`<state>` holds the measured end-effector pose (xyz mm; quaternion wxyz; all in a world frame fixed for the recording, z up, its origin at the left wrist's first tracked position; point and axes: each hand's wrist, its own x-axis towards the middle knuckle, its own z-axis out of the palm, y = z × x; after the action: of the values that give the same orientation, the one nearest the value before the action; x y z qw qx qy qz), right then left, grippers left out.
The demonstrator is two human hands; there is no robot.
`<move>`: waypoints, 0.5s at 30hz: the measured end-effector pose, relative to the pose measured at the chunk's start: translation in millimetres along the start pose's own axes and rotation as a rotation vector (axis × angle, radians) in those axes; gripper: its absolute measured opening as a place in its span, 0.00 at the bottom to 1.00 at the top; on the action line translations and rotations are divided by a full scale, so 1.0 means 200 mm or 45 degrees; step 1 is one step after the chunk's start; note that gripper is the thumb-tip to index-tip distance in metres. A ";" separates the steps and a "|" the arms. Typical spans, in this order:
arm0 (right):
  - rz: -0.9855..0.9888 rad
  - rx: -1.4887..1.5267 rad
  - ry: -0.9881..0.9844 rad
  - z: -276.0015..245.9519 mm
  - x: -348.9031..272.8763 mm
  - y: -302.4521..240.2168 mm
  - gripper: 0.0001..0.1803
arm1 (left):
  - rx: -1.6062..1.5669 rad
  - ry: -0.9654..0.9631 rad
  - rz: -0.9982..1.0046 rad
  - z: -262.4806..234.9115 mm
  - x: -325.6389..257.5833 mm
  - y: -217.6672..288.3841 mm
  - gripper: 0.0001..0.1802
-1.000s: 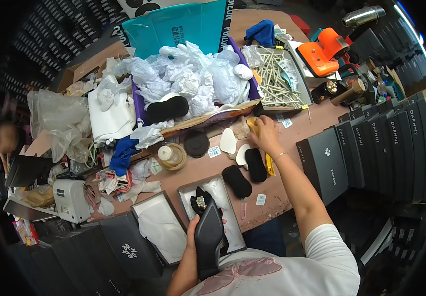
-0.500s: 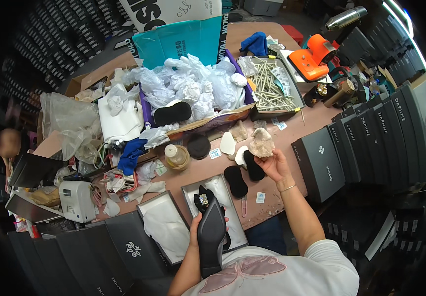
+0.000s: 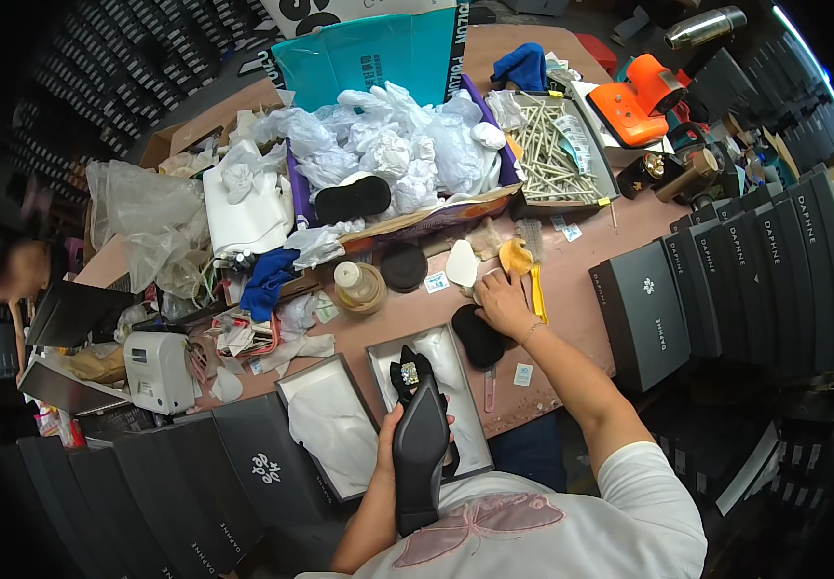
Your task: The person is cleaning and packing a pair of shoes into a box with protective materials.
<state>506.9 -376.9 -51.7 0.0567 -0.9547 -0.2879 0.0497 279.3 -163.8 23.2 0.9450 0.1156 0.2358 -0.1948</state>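
My left hand (image 3: 387, 451) is closed around a black pointed flat shoe (image 3: 420, 451), its dark sole facing up and a sparkling ornament on the bow at its toe. Below the toe lies an open shoe box (image 3: 476, 452) with white tissue inside. On the table, my right hand (image 3: 505, 304) reaches down with its fingers apart, covering part of what lies beneath. Beside its fingertips are a white oval pad (image 3: 462, 263) and a yellow-handled brush (image 3: 538, 294). A black insole-like pad (image 3: 478, 337) rests next to the wrist.
A second open box (image 3: 332, 425) holds white tissue. Behind stand a purple-edged bin (image 3: 303, 198) of crumpled plastic, a tray of pale sticks (image 3: 554, 145) and a glue-coloured bottle (image 3: 359, 288). Dark shoe boxes (image 3: 641, 309) line the right; more boxes (image 3: 185, 497) stand at lower left.
My right hand has let go of a beige cloth piece and moved left and down to the tabletop. The yellow-handled brush now shows. My left hand still holds the shoe; the view has shifted slightly.
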 end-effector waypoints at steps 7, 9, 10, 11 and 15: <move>0.038 -0.269 -0.190 0.06 0.06 0.07 0.13 | -0.068 0.016 -0.028 -0.04 0.02 -0.02 0.34; -0.070 -0.241 -0.015 0.08 0.05 0.08 0.12 | -0.073 -0.002 -0.017 -0.02 0.00 -0.03 0.35; 0.024 -0.031 0.143 0.06 0.06 0.08 0.12 | -0.070 -0.007 -0.008 -0.01 -0.01 -0.02 0.35; 0.119 0.183 0.297 0.04 0.05 0.09 0.11 | -0.057 0.001 0.006 0.00 -0.02 -0.01 0.35; 0.784 1.673 0.344 -0.11 0.06 0.23 0.10 | -0.015 -0.039 0.036 0.00 -0.05 0.00 0.36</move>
<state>545.6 -409.8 -37.8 0.6351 -0.7594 0.0917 0.1076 271.5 -159.6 27.5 0.9519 0.1103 0.2207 -0.1817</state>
